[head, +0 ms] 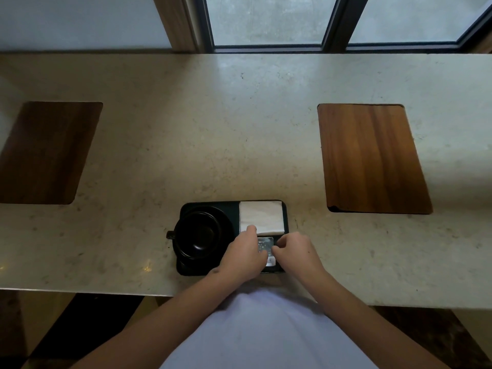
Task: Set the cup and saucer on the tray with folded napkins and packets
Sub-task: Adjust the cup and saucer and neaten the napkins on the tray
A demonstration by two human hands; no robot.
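Premises consistent with a café or hotel lounge: long pale stone counter set against dark-framed windows, two inlaid wooden panels marking seating places, black service tray with cup.

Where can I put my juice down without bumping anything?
The counter lies bare between the two wooden boards, left and right, from the black tray back to the window. The tray is crowded: cup on saucer, napkin, packets, with left hand and right hand busy there.
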